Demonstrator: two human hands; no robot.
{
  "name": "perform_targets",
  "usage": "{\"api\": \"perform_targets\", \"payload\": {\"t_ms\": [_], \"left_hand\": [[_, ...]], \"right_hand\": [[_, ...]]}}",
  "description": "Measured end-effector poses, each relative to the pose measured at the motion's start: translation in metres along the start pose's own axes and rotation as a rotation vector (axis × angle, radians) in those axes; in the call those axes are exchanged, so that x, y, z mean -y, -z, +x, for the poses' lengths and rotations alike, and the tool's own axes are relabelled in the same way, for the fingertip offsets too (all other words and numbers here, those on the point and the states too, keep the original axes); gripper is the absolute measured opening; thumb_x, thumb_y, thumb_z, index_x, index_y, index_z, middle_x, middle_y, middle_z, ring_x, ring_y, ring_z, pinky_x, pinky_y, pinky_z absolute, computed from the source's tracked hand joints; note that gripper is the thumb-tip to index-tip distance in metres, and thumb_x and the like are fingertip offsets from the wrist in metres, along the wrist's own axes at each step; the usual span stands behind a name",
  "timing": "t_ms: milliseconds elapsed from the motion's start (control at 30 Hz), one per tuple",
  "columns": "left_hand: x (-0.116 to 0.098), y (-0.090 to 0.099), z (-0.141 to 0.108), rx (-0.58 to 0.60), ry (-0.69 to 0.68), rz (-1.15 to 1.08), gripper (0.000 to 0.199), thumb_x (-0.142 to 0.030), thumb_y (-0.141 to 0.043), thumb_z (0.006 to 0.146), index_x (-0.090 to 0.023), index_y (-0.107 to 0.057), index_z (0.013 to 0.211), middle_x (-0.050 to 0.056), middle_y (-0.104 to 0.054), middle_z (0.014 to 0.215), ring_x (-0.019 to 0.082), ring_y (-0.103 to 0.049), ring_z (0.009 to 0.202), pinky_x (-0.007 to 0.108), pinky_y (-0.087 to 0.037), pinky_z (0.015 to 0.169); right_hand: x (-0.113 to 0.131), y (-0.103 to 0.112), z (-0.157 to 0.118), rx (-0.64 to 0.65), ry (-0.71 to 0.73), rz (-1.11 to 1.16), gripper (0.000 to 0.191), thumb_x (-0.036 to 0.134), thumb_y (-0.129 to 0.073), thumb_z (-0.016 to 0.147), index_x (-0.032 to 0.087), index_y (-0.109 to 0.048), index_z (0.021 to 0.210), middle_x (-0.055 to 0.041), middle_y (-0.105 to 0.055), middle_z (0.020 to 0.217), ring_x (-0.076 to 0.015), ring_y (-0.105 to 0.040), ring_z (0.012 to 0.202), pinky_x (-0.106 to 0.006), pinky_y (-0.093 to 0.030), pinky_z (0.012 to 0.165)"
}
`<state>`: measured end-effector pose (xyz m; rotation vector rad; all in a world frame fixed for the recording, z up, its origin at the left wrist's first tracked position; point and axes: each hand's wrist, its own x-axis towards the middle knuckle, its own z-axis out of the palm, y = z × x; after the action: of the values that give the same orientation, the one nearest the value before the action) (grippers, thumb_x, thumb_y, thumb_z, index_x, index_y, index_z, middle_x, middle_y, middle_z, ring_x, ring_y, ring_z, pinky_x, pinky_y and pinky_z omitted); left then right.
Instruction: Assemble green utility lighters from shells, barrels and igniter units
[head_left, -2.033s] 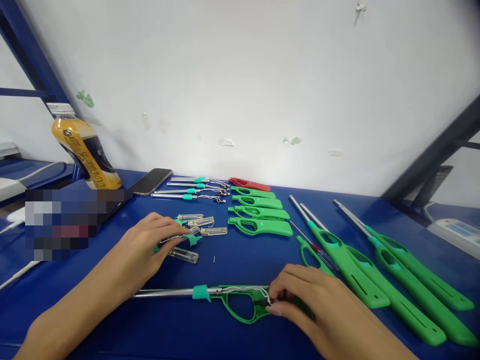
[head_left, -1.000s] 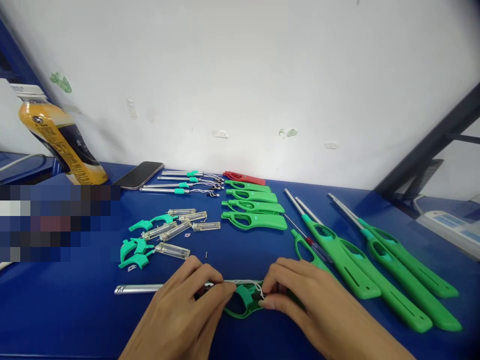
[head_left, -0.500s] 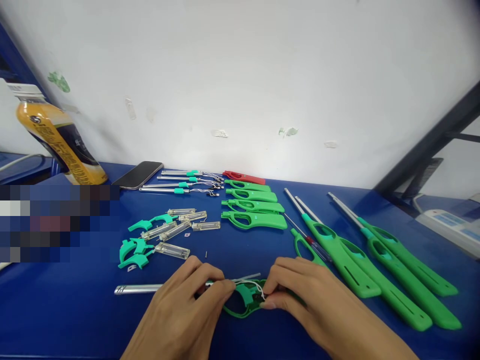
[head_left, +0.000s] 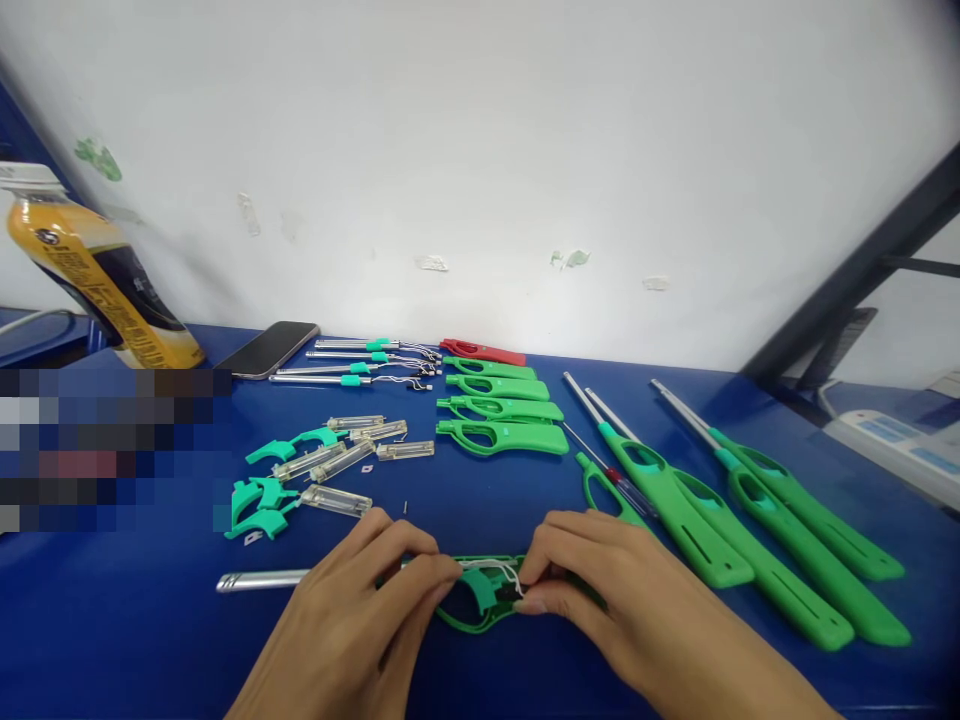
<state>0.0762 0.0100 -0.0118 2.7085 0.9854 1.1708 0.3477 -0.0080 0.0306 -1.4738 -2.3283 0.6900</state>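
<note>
An opened green lighter shell (head_left: 466, 624) lies near the front edge, with a teal trigger (head_left: 480, 590) and white wires (head_left: 501, 565) inside it. My left hand (head_left: 367, 600) is closed on the shell's front end, where a silver tube (head_left: 259, 580) sticks out to the left. My right hand (head_left: 600, 585) pinches at the wires and a small black part (head_left: 511, 592) near the handle. The fingers of both hands partly hide the shell.
Silver tubes with wires (head_left: 322, 380), clear tanks (head_left: 336, 500), teal triggers (head_left: 259, 522) and green half shells (head_left: 517, 438) lie beyond my hands. Long green lighters (head_left: 690, 530) and a screwdriver (head_left: 630, 492) are right; a phone (head_left: 270, 350) and bottle (head_left: 112, 280) are left.
The whole view has shifted slightly. The thin strip that stuck up above the shell by my left fingertips now lies lower, along the shell. Both hands keep their grip.
</note>
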Motion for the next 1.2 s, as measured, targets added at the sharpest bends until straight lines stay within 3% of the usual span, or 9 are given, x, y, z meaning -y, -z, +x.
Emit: {"api": "perform_targets", "payload": {"t_ms": [267, 500, 767, 933, 1200], "left_hand": [[0.001, -0.004, -0.009, 0.028, -0.017, 0.017, 0.037, 0.004, -0.058, 0.109, -0.025, -0.071, 0.129, 0.002, -0.075, 0.109, 0.017, -0.067, 0.091, 0.033, -0.06, 0.089], [0.002, -0.003, -0.009, 0.061, -0.039, 0.101, 0.042, 0.003, -0.056, 0.109, -0.026, -0.072, 0.135, 0.001, -0.076, 0.112, 0.017, -0.069, 0.092, 0.037, -0.06, 0.101], [0.0, -0.005, -0.011, 0.05, -0.028, 0.103, 0.041, 0.002, -0.057, 0.108, -0.025, -0.071, 0.134, 0.001, -0.077, 0.112, 0.019, -0.07, 0.094, 0.038, -0.06, 0.101], [0.002, -0.004, -0.012, 0.062, -0.013, 0.113, 0.041, 0.0, -0.056, 0.109, -0.028, -0.072, 0.135, 0.0, -0.078, 0.112, 0.018, -0.072, 0.091, 0.038, -0.058, 0.094], [0.001, 0.0, -0.012, 0.072, -0.003, 0.135, 0.043, -0.002, -0.054, 0.112, -0.031, -0.073, 0.137, -0.002, -0.081, 0.113, 0.018, -0.075, 0.094, 0.039, -0.054, 0.099]], "right_hand": [[-0.001, -0.001, 0.001, -0.012, 0.001, 0.008, 0.015, 0.021, -0.079, 0.111, 0.029, -0.074, 0.099, 0.0083, -0.078, 0.101, -0.0177, -0.073, 0.093, -0.031, -0.048, 0.085], [-0.002, 0.001, 0.001, -0.011, 0.017, 0.016, 0.015, 0.02, -0.079, 0.111, 0.029, -0.075, 0.1, 0.0083, -0.078, 0.1, -0.0172, -0.073, 0.092, -0.03, -0.047, 0.085], [-0.005, 0.0, -0.001, -0.039, 0.053, 0.031, 0.014, 0.023, -0.073, 0.115, 0.03, -0.071, 0.103, 0.0088, -0.078, 0.102, -0.0175, -0.072, 0.092, -0.031, -0.047, 0.085], [-0.005, -0.001, -0.002, -0.044, 0.047, 0.056, 0.015, 0.025, -0.07, 0.117, 0.031, -0.069, 0.104, 0.01, -0.077, 0.102, -0.0161, -0.07, 0.092, -0.03, -0.045, 0.085], [-0.004, 0.002, -0.007, -0.035, 0.032, 0.093, 0.014, 0.028, -0.07, 0.118, 0.031, -0.071, 0.105, 0.0086, -0.076, 0.104, -0.0159, -0.071, 0.096, -0.03, -0.046, 0.089]]}}
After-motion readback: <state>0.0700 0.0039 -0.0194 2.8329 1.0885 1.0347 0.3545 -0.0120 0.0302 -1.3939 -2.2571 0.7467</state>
